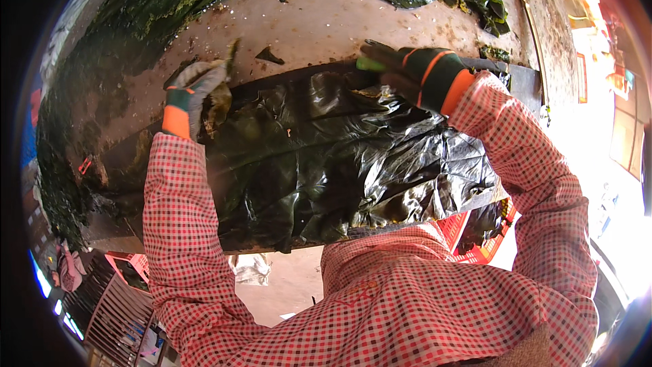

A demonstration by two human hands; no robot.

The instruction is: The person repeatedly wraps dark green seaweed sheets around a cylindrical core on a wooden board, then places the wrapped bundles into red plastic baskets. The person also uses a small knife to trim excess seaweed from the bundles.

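Observation:
A broad stack of wet, dark kelp blades (305,153) lies flat in front of me on a dark board. My left hand (196,81), in a grey and green work glove with an orange cuff, is at the stack's far left corner. Its fingers are curled around a ragged brownish-green kelp strip (220,104). At the far edge of the stack is my right hand (415,74), in a dark green glove with orange stripes. A bright green piece (371,64) shows below its fingertips; whether it is gripped, and what it is, I cannot tell.
A heap of kelp (153,20) runs along the table's far and left sides. Loose scraps (270,56) and white specks dot the tabletop (316,25). A thin strip (532,46) lies at right. Red plastic crates (481,252) stand below the near edge, and a slatted chair (119,316) lower left.

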